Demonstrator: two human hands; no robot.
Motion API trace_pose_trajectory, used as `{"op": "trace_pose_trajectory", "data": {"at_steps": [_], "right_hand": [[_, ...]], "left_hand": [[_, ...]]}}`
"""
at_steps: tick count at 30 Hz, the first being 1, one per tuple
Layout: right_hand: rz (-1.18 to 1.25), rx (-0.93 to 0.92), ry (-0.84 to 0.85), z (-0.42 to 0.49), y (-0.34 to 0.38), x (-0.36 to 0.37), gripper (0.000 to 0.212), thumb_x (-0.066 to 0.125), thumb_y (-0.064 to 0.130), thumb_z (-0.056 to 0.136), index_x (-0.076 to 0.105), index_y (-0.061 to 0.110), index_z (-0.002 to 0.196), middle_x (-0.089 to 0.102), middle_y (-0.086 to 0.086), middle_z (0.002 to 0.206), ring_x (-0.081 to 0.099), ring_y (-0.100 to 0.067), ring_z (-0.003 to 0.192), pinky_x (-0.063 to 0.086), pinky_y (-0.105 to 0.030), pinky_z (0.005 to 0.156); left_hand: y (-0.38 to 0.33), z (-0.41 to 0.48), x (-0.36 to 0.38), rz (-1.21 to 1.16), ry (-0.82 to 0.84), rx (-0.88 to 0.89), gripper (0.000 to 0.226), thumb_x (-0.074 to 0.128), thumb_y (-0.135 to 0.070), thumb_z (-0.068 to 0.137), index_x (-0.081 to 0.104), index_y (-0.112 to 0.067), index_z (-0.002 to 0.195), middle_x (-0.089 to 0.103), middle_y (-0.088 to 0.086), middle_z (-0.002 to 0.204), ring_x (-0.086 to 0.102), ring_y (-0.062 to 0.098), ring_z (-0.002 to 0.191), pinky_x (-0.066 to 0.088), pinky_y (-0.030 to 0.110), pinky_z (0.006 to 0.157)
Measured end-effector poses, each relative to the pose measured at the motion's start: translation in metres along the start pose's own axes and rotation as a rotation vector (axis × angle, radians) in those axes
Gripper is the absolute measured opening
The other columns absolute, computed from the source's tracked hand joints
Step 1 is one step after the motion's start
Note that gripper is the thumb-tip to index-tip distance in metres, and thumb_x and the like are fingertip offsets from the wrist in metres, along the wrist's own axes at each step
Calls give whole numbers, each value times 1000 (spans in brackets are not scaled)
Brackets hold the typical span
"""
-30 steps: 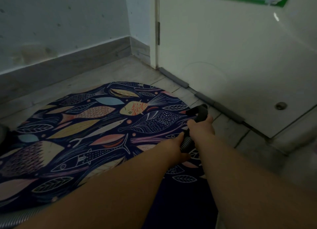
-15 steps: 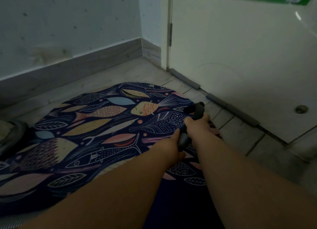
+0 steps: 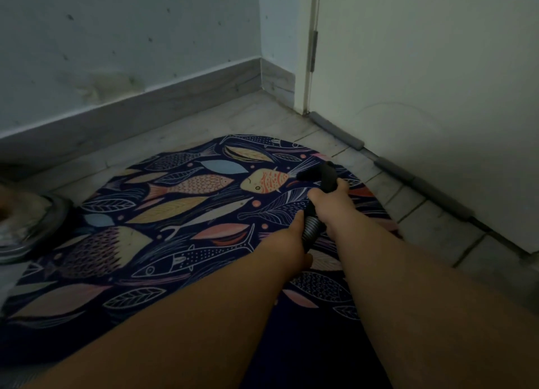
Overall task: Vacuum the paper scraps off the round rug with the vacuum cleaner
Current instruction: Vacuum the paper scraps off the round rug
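Both hands, left hand (image 3: 287,243) and right hand (image 3: 332,205), grip ribbed grey vacuum hose (image 3: 310,228); black nozzle (image 3: 323,174) over fish-print round rug (image 3: 175,213).

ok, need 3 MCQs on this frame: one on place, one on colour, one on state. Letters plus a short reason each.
1. Where is the black nozzle of the vacuum hose?
A. Over the rug's far right part, near the orange fish
B. On bare floor by the wall
C. Against the door

2. What is the background colour of the round rug?
A. Bright red
B. Dark navy
C. White

3. How is the hose held?
A. By both hands
B. By one hand only
C. Lying loose on the rug

Answers:
1. A: the nozzle tip sits above the rug pattern, beside the orange fish and short of the door.
2. B: dark navy shows between the fish and leaf shapes.
3. A: the right hand grips nearer the nozzle and the left hand grips the ribbed part behind it.
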State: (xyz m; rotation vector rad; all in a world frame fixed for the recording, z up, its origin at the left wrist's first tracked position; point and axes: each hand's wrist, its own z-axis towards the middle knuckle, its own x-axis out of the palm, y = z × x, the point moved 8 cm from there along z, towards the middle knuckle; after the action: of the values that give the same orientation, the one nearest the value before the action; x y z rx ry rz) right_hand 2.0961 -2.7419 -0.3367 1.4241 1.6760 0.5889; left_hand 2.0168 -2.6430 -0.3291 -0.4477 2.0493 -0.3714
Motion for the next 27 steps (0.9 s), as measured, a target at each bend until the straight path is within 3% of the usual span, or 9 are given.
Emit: {"op": "trace_pose_trajectory", "data": {"at_steps": [3,8,12,16,20,22,24,27], "right_hand": [[26,-6,6,-4,-1,3,76,58,26,95,13,32,155,47,-18,138,55,-35,100,52,-46,81],[-22,34,-162,-15,-13,-39,79,56,26,98,5,30,158,41,-21,146,53,-34,94,52,-47,81],[-10,67,-245,-21,-32,-76,78,55,25,98,5,31,157,45,-21,139,48,-26,70,48,-38,64],[15,70,-284,-34,-44,-86,80,57,25,96,6,32,157,41,-18,144,52,-29,76,51,-42,71],[-30,72,-268,-51,-47,-75,78,54,23,99,4,28,158,39,-20,146,39,-23,62,46,-41,72],[-50,77,-250,-60,-45,-61,79,55,23,98,3,28,158,36,-21,148,42,-25,65,49,-43,76],[-75,76,-211,-65,-43,-44,81,55,26,97,0,31,157,40,-23,145,53,-34,82,52,-48,81],[-84,52,-129,-73,-40,-11,82,54,26,98,-1,32,157,44,-23,143,51,-35,88,50,-47,78]], "left_hand": [[3,-7,-4,5,-8,15,92,56,-29,93,-16,-25,150,47,15,139,50,29,120,40,31,93],[-24,-5,12,17,75,54,92,56,-31,94,-17,-28,149,46,16,140,50,31,121,41,35,96],[-52,-5,33,46,138,116,92,57,-33,93,-17,-28,150,44,17,142,49,32,122,42,37,96],[-58,-18,43,47,150,139,93,57,-32,93,-16,-28,150,42,16,144,47,31,125,39,34,98],[-44,-35,43,54,138,129,92,57,-34,93,-15,-28,150,48,18,137,50,31,119,40,32,91],[-30,-44,40,27,131,104,92,57,-33,93,-15,-29,150,47,16,139,50,30,120,40,32,93],[-15,-52,36,6,118,77,91,57,-32,93,-15,-28,150,45,14,142,48,30,123,39,33,97],[10,-65,27,-14,79,53,90,56,-30,94,-14,-26,150,44,15,143,47,30,124,38,32,99]]}}
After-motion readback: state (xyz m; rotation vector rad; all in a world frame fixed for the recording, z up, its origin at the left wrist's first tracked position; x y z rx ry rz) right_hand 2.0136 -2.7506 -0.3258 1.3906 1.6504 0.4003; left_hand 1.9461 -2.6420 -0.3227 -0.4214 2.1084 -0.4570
